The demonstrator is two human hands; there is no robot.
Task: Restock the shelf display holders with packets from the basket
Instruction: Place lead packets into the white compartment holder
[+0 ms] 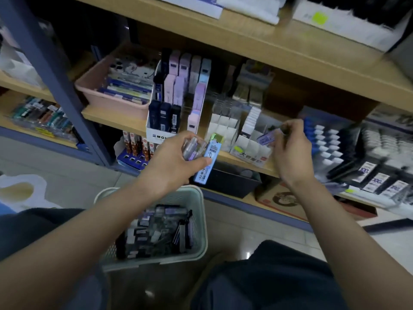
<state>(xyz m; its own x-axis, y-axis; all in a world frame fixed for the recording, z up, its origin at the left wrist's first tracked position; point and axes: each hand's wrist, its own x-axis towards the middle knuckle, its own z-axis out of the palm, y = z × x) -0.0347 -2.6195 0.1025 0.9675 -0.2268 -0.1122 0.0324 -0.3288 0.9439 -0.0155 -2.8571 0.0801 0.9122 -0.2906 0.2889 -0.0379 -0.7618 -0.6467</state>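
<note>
- My left hand (pixel 174 162), at centre frame, is closed around a bunch of packets (pixel 194 148); a light blue packet (pixel 209 161) sticks out below my thumb, hanging down past the shelf edge.
- My right hand (pixel 290 151), right of centre, pinches a small purple packet (pixel 267 136) between the fingertips, right at the clear display holder (pixel 250 146) with white dividers on the wooden shelf (pixel 237 158).
- The pale green basket (pixel 199 220) sits low at centre frame, under my left forearm, with many dark and purple packets lying loosely inside.
- Left of the clear holder stands a white cardboard holder (pixel 156 133) with dark blue and pastel items upright in it.
- A pink tray (pixel 107 97) of flat packs rests at upper left on the same shelf.
</note>
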